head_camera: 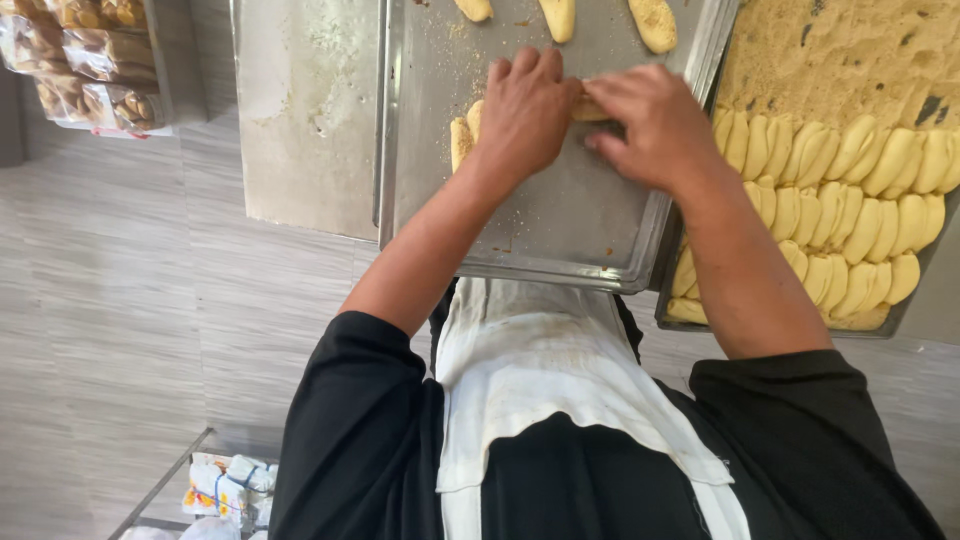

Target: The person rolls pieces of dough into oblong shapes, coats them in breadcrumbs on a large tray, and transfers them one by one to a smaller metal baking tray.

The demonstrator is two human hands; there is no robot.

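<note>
My left hand (525, 110) lies palm-down on a metal baking tray (560, 235), covering crumb-coated dough sticks (462, 138) whose ends show at its left side. My right hand (655, 120) sits just beside it, fingers curled on one dough stick (590, 108) between the two hands. Three more coated sticks (655, 22) lie along the tray's far edge. To the right, a second tray (880, 320) holds rows of pale uncoated dough pieces (850, 215) and a bed of breadcrumbs (850, 55).
A steel worktop (305, 110) lies left of the baking tray. Bagged baked goods (85, 60) are stacked at the far left. A white apron (545, 370) hangs over my black shirt. Grey tiled floor lies below, with wrapped packets (225, 480) on a low shelf.
</note>
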